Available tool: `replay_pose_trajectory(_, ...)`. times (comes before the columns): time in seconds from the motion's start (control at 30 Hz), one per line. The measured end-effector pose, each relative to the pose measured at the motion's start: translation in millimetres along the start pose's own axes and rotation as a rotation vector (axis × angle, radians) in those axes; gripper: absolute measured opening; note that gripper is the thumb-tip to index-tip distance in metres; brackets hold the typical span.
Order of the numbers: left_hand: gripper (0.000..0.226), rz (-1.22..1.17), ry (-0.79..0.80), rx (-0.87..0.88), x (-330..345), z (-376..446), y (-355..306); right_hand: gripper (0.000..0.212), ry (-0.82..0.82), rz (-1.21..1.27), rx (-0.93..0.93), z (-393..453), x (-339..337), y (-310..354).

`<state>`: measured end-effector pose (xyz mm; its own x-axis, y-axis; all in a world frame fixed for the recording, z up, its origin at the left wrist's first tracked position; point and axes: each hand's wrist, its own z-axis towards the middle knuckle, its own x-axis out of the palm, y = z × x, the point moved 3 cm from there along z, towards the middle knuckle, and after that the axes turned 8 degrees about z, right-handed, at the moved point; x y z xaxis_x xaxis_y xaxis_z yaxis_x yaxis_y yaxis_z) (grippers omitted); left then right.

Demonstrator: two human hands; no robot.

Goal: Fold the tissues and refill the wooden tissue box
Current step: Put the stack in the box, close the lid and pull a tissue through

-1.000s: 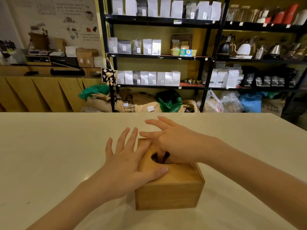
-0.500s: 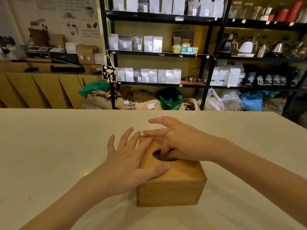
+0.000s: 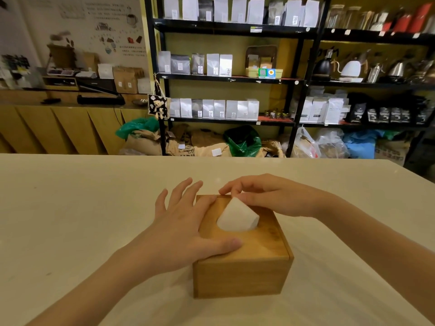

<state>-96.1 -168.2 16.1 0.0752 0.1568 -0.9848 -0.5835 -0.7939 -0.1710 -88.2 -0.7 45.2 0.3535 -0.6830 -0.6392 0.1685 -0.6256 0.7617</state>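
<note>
Pinching the tissue by its top corner with my right hand, fingers closed on it; it pokes up through the hole in the wooden box on the counter; my left hand lies flat, fingers spread, steadying the lid; the stack inside is hidden.

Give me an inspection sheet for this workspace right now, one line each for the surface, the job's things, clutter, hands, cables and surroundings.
Surface: pale table, bare around the box.
Job's things: wooden tissue box standing closed; white tissue sticking up out of the round hole in its lid.
Clutter: nothing seen on the table.
Hands: left hand rests flat on the box's left side, thumb on the lid; right hand pinches the tissue's top.
Cables: nothing seen.
Surroundings: black shelves with pouches and kettles; sacks on the floor; a wooden counter at left.
</note>
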Motion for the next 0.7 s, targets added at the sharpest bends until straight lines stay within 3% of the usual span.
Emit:
replay_pose_trajectory(0.17, 0.085, -0.164, -0.052, 0.01, -10.5, 3.9, -6.4, 0.024, -0.103, 0.191, 0.08, -1.0, -0.3, -0.7)
replay_pose_trajectory(0.3, 0.051, -0.309, -0.128, 0.087, -16.3, 5.2, -9.0, 0.02, -0.144, 0.233, 0.117, -0.7, 1.7, -0.1)
replay_pose_trajectory(0.47, 0.019, -0.506, -0.369, 0.108, -27.2, 12.5, -10.9, 0.014, -0.225, 0.191, 0.09, -2.9, 2.0, 0.8)
replay_pose_trajectory(0.63, 0.02, -0.657, -0.528, 0.085, -29.4, 18.9, -12.4, 0.044, -0.654, 0.252, -0.064, -27.3, -1.0, -2.0)
replay_pose_trajectory(0.7, 0.022, -0.651, -0.525, 0.093, -29.3, 19.4, -12.7, 0.056, -0.714, 0.016, -0.122, -39.2, 6.1, 1.3)
